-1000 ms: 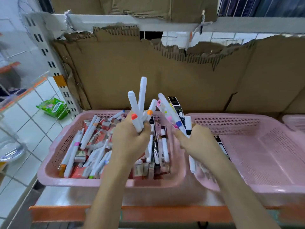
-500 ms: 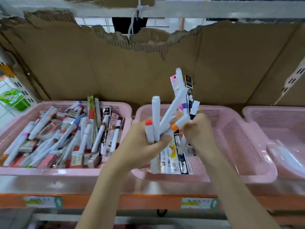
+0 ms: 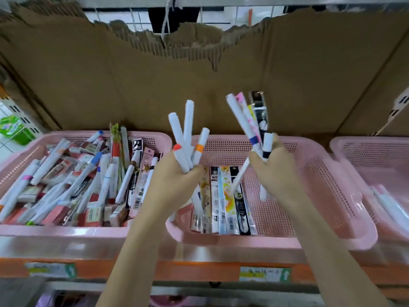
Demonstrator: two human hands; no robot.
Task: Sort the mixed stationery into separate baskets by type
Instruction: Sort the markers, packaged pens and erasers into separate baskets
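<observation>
Pink plastic baskets, three in a row: left basket (image 3: 26, 229) heaped with unsorted stationery, middle basket (image 3: 321, 191) with flat pen packets (image 3: 223, 200) lined up, right basket (image 3: 365, 149) nearly bare. My left hand (image 3: 177, 182) clenches three white markers (image 3: 187, 140); my right hand (image 3: 276, 173) clutches markers mixed with packets (image 3: 254, 120). Step in hand, I judge: separating by type above the middle basket. Next: drop packets there, carry markers elsewhere.
</observation>
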